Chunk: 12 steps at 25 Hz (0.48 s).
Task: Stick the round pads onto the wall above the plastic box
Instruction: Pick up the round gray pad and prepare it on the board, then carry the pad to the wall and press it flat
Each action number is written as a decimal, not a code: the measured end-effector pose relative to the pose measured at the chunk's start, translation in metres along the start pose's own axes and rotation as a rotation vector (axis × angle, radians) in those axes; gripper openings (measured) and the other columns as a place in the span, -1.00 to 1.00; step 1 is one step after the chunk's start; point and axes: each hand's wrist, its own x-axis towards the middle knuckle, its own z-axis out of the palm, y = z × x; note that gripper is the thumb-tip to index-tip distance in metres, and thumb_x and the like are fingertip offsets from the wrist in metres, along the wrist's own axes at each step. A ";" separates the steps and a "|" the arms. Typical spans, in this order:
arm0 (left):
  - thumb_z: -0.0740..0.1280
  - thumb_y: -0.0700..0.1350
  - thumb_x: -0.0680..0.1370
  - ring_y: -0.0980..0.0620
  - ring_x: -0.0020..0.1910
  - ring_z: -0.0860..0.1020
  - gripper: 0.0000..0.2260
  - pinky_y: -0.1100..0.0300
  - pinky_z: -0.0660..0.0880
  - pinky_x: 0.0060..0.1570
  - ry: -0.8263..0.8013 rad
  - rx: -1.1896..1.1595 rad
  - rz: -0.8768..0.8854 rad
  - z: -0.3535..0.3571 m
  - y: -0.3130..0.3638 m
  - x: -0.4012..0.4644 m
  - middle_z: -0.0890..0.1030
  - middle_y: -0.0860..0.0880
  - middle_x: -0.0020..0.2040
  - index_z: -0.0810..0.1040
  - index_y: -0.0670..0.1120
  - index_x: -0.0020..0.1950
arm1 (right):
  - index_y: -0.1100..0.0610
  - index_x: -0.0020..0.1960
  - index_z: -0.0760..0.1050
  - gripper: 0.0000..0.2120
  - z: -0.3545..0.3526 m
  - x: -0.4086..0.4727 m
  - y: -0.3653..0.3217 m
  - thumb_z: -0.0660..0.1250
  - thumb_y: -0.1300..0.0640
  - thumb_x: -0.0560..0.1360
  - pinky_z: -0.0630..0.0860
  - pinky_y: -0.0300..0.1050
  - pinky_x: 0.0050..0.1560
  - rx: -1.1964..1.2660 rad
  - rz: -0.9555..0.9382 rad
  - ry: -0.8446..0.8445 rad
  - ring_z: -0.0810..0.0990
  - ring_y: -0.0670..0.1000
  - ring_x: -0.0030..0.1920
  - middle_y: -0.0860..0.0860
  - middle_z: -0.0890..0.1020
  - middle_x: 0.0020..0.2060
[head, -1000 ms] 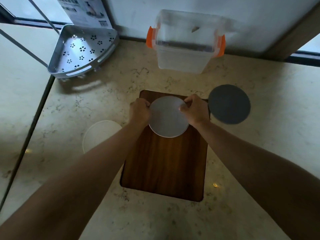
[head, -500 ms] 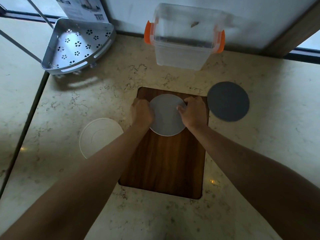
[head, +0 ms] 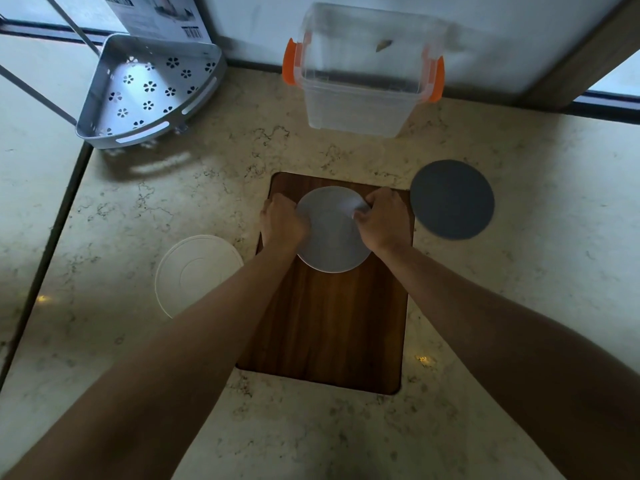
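Note:
A pale grey round pad (head: 330, 237) lies over the far end of a dark wooden board (head: 332, 327). My left hand (head: 282, 225) grips its left edge and my right hand (head: 381, 220) pinches its right edge, where a white layer curls up from the pad. A dark grey round pad (head: 452, 199) lies flat on the counter to the right of the board. A white round disc (head: 197, 273) lies to the left of it. The clear plastic box (head: 360, 81) with orange clips stands against the white wall (head: 485, 26).
A grey perforated corner shelf (head: 149, 88) sits at the back left, with a printed card (head: 159, 15) leaning behind it. A dark seam (head: 52, 251) runs down the counter's left side. A wooden frame (head: 588, 46) slants at the back right.
Both hands have stayed on the pale pad over the board. At the right edge a white layer has come up under my right fingers. The view has tilted slightly.

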 end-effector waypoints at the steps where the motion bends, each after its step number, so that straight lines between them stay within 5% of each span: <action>1: 0.31 -0.21 0.47 -0.12 -0.05 0.55 -0.92 0.08 0.44 -0.23 -0.002 -0.024 -0.004 -0.001 0.001 -0.001 0.54 -0.03 -0.14 0.48 -0.13 -0.05 | 0.16 0.01 0.47 -0.81 -0.001 -0.001 0.000 0.38 0.09 0.48 0.54 -0.05 -0.19 0.035 0.018 -0.004 0.56 0.03 -0.10 0.03 0.59 -0.11; 4: 0.31 -0.23 0.46 -0.03 -0.14 0.52 -0.89 0.13 0.40 -0.27 0.006 -0.059 -0.005 -0.008 0.000 -0.009 0.51 0.04 -0.19 0.48 -0.07 -0.05 | 0.10 0.02 0.37 -0.81 -0.004 -0.010 0.000 0.37 0.11 0.50 0.38 -0.25 -0.40 0.096 0.022 -0.026 0.52 -0.04 -0.24 -0.04 0.53 -0.18; 8: 0.32 -0.21 0.47 0.00 -0.16 0.52 -0.90 0.22 0.34 -0.39 0.017 -0.153 0.003 -0.026 -0.005 -0.024 0.54 0.05 -0.21 0.52 -0.05 -0.06 | 0.06 0.04 0.37 -0.82 -0.013 -0.025 -0.009 0.36 0.12 0.51 0.33 -0.31 -0.42 0.200 0.017 -0.050 0.48 -0.17 -0.28 -0.12 0.48 -0.24; 12: 0.37 -0.21 0.42 -0.02 -0.14 0.54 -0.88 0.12 0.49 -0.19 0.062 -0.202 -0.021 -0.057 -0.024 -0.041 0.59 -0.01 -0.17 0.61 -0.11 -0.07 | 0.07 0.10 0.45 -0.78 -0.017 -0.042 -0.029 0.39 0.07 0.50 0.32 -0.37 -0.39 0.236 -0.035 -0.069 0.47 -0.22 -0.26 -0.12 0.50 -0.18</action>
